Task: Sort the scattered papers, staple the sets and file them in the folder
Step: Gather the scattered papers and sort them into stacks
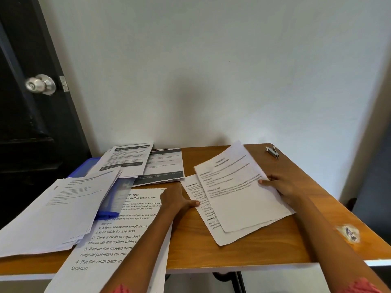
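Printed papers lie scattered over a wooden table (190, 246). My right hand (281, 185) pinches the right edge of a raised sheet (239, 187), thumb on top, above another sheet (203, 210) lying flat. My left hand (177, 199) rests on the table, its thumb touching the left edge of that lower sheet and its fingers over a large-print sheet (114, 237). A blue folder (110, 197) is half buried under a paper stack (57, 208) at the left. Two dark-banded sheets (163, 166) sit at the back. A small stapler (272, 151) lies at the far right corner.
A dark door with a metal knob (41, 83) stands at the left. The table backs against a white wall. A small clear packet (349, 232) lies near the right edge. The large-print sheet overhangs the front edge.
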`<state>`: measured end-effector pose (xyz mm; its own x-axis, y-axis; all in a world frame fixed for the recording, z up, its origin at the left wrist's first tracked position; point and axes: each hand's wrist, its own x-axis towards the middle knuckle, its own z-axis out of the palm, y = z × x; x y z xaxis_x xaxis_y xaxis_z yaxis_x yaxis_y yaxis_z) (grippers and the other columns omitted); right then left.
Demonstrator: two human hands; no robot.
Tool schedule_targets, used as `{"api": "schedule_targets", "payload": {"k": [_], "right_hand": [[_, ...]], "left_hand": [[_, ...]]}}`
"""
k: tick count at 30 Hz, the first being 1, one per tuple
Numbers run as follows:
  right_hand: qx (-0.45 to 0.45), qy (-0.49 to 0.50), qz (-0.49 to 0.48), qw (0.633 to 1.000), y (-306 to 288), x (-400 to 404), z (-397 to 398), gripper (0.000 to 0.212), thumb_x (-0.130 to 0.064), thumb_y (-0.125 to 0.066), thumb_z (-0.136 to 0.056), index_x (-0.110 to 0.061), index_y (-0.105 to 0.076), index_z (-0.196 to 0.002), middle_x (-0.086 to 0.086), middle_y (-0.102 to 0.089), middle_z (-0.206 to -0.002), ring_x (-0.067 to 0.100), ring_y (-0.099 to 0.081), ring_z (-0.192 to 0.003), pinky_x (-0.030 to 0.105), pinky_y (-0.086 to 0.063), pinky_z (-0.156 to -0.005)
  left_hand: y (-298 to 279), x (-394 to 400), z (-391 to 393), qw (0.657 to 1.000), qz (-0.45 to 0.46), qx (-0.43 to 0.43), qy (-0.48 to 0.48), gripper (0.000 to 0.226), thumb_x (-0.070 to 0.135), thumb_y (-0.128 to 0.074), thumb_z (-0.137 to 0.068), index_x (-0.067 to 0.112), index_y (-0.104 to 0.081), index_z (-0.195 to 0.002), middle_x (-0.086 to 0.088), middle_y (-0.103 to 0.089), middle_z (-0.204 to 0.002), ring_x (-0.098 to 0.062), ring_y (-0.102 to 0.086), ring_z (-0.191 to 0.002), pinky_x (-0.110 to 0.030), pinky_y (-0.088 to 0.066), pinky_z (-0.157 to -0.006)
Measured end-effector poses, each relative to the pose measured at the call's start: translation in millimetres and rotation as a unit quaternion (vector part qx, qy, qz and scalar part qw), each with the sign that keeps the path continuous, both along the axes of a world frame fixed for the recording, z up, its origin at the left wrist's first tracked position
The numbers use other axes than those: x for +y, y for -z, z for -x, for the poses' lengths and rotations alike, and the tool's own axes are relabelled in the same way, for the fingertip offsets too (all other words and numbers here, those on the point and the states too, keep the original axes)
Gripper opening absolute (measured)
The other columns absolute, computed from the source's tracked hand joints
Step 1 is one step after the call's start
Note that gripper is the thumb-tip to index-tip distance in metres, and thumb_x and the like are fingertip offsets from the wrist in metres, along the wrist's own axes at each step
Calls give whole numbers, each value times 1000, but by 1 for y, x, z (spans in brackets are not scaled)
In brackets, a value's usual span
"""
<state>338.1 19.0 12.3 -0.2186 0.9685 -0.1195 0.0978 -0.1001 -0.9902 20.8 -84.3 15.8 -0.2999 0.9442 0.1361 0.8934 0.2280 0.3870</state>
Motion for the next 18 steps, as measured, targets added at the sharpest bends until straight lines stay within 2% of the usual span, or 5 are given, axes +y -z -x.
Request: {"api": "schedule_targets", "payload": {"k": [3,9,11,14,18], "right_hand": [[17,15,15,1000,5,-1,-10,22,-4,-57,-89,4,-58,-109,21,-65,-110,31,-67,-87,33,-56,-62],[4,109,-1,994,4,-15,-7,19,4,-48,-93,3,-51,-112,17,-61,-103,24,-62,-79,32,-54,-59],[9,153,-14,988,2,-22,-5,12,3,-48,-93,0,-53,-103,18,-61,-104,27,-62,-80,36,-52,-65],[28,210,-45,976,-12,-32,-2,9,0,-50,-91,-7,-55,-92,22,-61,-108,38,-61,-95,47,-53,-81],[34,178,-94,979,-41,-46,8,23,-1,-50,-90,-9,-55,-111,15,-61,-109,33,-59,-95,42,-52,-79]], "left_hand": [[-1,0,-2,1000,3,3,-4,63,58,-71,-68,17,-49,-110,1,-61,-114,-15,-59,-102,-20,-41,-77],[0,-4,-3,1000,6,-11,-7,63,58,-71,-69,18,-48,-112,1,-60,-117,-15,-59,-103,-20,-42,-79],[-2,-6,-1,1000,16,-23,7,65,57,-71,-70,18,-46,-117,0,-58,-122,-16,-58,-107,-23,-44,-83],[-7,-11,7,992,15,-122,38,72,44,-72,-76,16,-39,-134,-5,-50,-137,-24,-52,-122,-33,-44,-95],[-13,-30,20,967,-58,-248,13,59,20,-67,-84,8,-40,-135,-14,-49,-138,-29,-49,-125,-36,-42,-98]]}}
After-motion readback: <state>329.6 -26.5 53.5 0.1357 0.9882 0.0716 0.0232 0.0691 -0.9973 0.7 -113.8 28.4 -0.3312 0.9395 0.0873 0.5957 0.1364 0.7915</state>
